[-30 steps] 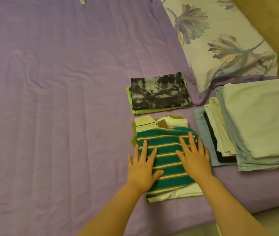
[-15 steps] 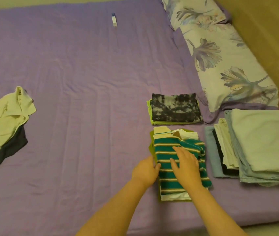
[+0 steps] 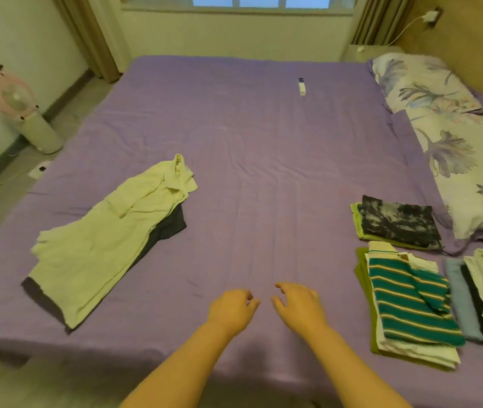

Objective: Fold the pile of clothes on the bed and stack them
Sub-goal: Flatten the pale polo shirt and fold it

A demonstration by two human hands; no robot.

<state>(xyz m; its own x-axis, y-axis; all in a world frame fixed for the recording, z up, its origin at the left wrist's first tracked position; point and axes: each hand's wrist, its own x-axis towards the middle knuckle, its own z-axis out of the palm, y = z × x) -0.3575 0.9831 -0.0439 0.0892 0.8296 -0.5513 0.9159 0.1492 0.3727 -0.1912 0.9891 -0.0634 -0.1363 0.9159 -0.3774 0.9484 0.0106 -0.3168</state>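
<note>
Over the purple bed (image 3: 263, 160) both hands, left (image 3: 230, 309) and right (image 3: 299, 304), hover loosely curled and holding nothing, with the unfolded pale shirt (image 3: 107, 240) lying on a dark garment off to the left and the folded striped stack (image 3: 408, 304) at right.

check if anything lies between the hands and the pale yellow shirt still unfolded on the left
Nothing visible does. Only bare purple bedsheet separates the left hand and right hand from the pale yellow shirt.
</note>
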